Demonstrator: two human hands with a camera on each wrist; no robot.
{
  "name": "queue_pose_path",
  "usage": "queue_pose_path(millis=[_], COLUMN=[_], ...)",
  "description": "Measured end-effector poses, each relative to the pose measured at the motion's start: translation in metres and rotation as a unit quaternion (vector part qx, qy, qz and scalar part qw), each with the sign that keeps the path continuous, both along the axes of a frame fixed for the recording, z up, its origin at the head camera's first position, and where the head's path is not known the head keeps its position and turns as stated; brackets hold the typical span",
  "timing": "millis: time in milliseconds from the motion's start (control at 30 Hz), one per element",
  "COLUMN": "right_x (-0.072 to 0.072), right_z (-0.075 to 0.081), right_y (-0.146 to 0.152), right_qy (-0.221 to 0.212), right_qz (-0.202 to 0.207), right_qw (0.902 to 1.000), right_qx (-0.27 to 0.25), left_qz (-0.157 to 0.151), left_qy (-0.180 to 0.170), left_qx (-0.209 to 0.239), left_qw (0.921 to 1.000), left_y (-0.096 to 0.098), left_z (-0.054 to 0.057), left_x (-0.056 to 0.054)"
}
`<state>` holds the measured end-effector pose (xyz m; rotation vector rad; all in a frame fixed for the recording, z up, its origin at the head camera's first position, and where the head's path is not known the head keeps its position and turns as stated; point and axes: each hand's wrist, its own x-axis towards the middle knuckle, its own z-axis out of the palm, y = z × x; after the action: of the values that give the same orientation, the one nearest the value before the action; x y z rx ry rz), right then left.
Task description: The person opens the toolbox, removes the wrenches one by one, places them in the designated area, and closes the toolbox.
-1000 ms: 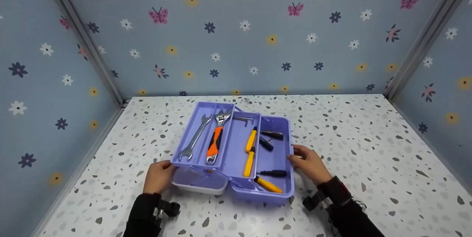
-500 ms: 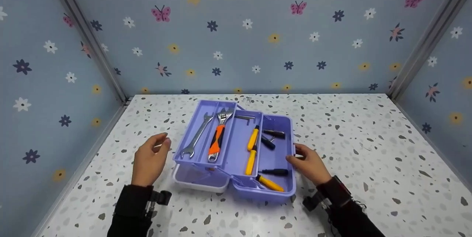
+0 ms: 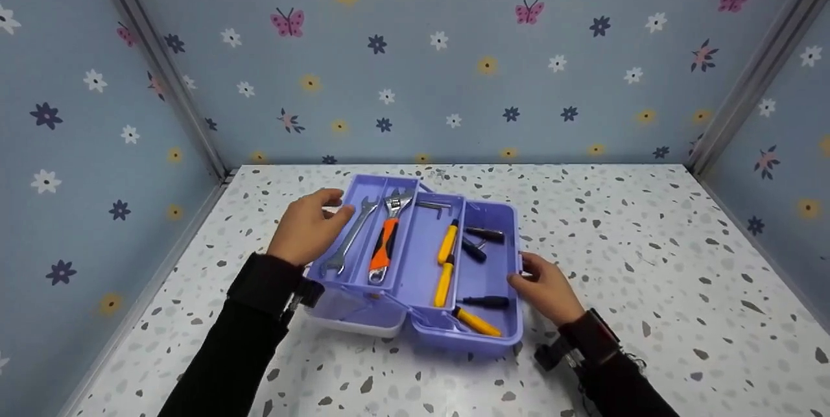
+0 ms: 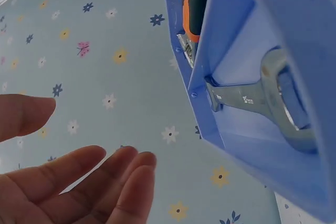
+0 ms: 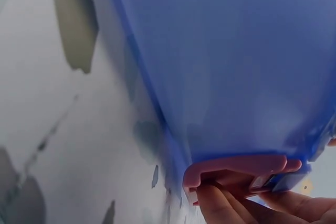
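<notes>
A purple toolbox (image 3: 467,343) stands unfolded on the speckled table, its stepped trays spread to the left. My right hand (image 3: 548,287) grips its right wall, thumb at the rim and fingers outside. In the right wrist view those fingers touch a reddish latch (image 5: 239,165). My left hand (image 3: 308,227) is held over the left edge of the upper tray, fingers spread apart and holding nothing. That tray contains an open-ended wrench (image 3: 354,233) and, across a divider, an adjustable wrench (image 3: 386,242) with an orange and black handle.
The middle tray holds hex keys (image 3: 433,205) and yellow-handled tools (image 3: 443,284). Black-handled tools (image 3: 487,302) and another yellow handle (image 3: 478,321) lie in the bottom compartment. A whitish lid (image 3: 353,323) extends beneath the trays. Flowered panels (image 3: 415,67) enclose the table.
My left hand has let go of the toolbox's lower left corner, lifted away, then moved up and right to the upper tray. My right hand stays at the right wall.
</notes>
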<state>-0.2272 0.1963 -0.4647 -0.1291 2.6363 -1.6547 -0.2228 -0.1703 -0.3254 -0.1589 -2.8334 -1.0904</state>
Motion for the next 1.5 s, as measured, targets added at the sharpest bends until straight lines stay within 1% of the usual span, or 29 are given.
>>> queue_pose_path(millis=[67, 133, 200, 267, 367, 500, 633, 733, 867, 967, 1067, 1233, 1333, 1500], right_x=[0.0, 0.0, 0.001, 0.001, 0.002, 0.002, 0.001, 0.001, 0.0, 0.001, 0.002, 0.003, 0.003, 0.003], right_z=[0.0, 0.0, 0.001, 0.002, 0.002, 0.001, 0.0, 0.0, -0.001, -0.001, 0.0, 0.0, 0.001, 0.001], right_y=[0.0, -0.001, -0.001, -0.001, -0.001, -0.001, 0.0, 0.0, 0.001, 0.002, 0.002, 0.001, 0.002, 0.003], right_qy=[-0.001, -0.004, -0.007, -0.008, -0.007, -0.007, -0.01, -0.014, -0.014, -0.011, -0.013, -0.015, -0.014, -0.013], right_qz=[0.001, 0.004, 0.01, 0.015, 0.018, 0.018, 0.018, 0.018, 0.023, 0.025, 0.026, 0.029, 0.025, 0.018], right_qw=[1.0, 1.0, 0.9999, 0.9997, 0.9995, 0.9997, 0.9997, 0.9997, 0.9996, 0.9996, 0.9995, 0.9993, 0.9993, 0.9995], right_qx=[0.001, -0.003, -0.01, -0.017, -0.023, -0.018, -0.01, -0.009, -0.011, -0.009, -0.01, -0.019, -0.022, -0.021], left_qz=[-0.019, -0.035, -0.046, -0.049, -0.048, -0.056, -0.06, -0.065, -0.07, -0.066, -0.064, -0.064, -0.062, -0.068], left_qy=[-0.031, -0.059, -0.082, -0.094, -0.109, -0.118, -0.134, -0.114, -0.069, -0.069, -0.072, -0.082, -0.094, -0.108], left_qx=[-0.052, -0.101, -0.138, -0.165, -0.193, -0.227, -0.238, -0.262, -0.31, -0.319, -0.321, -0.316, -0.311, -0.308], left_qw=[0.998, 0.9926, 0.986, 0.9805, 0.9739, 0.9652, 0.9602, 0.956, 0.9455, 0.9429, 0.9421, 0.943, 0.9438, 0.9427], left_y=[0.003, 0.006, 0.008, 0.01, 0.012, 0.017, 0.024, 0.027, 0.029, 0.029, 0.03, 0.029, 0.03, 0.031], left_z=[0.002, 0.003, 0.003, 0.001, -0.003, -0.007, -0.008, -0.009, -0.01, -0.012, -0.013, -0.012, -0.01, -0.004], left_x=[-0.007, -0.013, -0.017, -0.021, -0.024, -0.024, -0.023, -0.024, -0.024, -0.025, -0.026, -0.028, -0.03, -0.032])
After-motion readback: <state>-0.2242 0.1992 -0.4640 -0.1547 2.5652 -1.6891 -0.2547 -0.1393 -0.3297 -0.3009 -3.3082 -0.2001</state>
